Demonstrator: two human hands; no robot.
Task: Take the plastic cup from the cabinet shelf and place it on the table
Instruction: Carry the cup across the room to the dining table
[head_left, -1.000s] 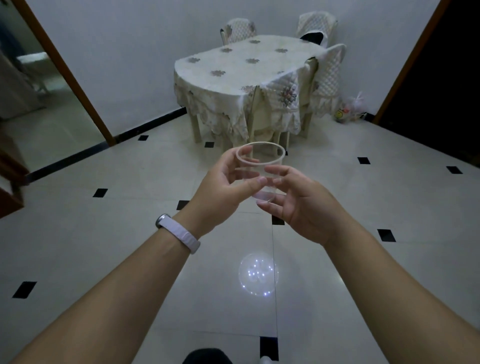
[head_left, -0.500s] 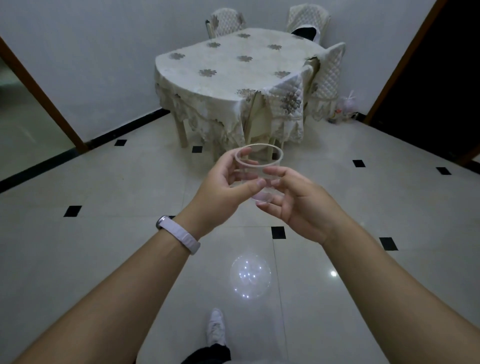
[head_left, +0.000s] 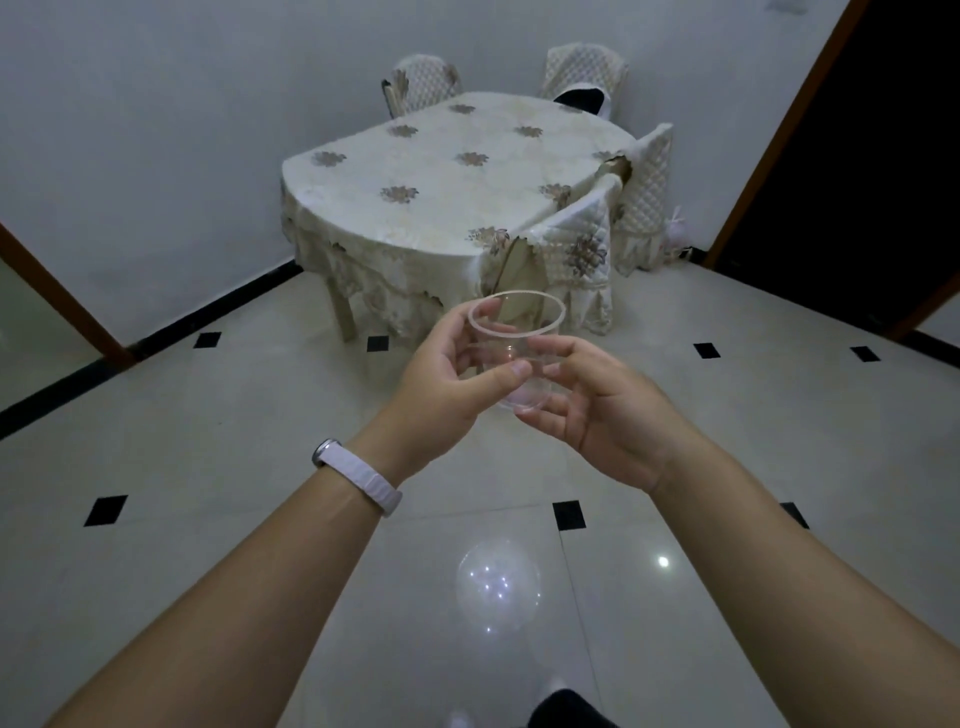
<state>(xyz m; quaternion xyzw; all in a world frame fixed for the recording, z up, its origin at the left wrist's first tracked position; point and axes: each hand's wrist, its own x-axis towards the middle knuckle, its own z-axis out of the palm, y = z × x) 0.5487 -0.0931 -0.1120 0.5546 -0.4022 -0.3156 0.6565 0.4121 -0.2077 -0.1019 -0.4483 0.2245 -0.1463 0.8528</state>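
Note:
I hold a clear plastic cup (head_left: 517, 332) upright in front of me, above the tiled floor. My left hand (head_left: 447, 382) grips its left side, thumb across the front wall. My right hand (head_left: 605, 410) holds its right side and cups the base with its fingers. Straight ahead stands the table (head_left: 452, 187), covered with a cream cloth with flower prints. The cup is still short of the table's near edge and apart from it. No cabinet is in view.
Several chairs with quilted covers stand around the table; one (head_left: 582, 249) is at its near right corner, two at the back (head_left: 423, 85). A dark doorway (head_left: 872, 156) opens on the right and another doorway frame (head_left: 57, 306) on the left. The floor is glossy tile.
The table has come closer and larger in view and shifted toward the centre as I walk toward it. Both hands keep the same hold on the cup.

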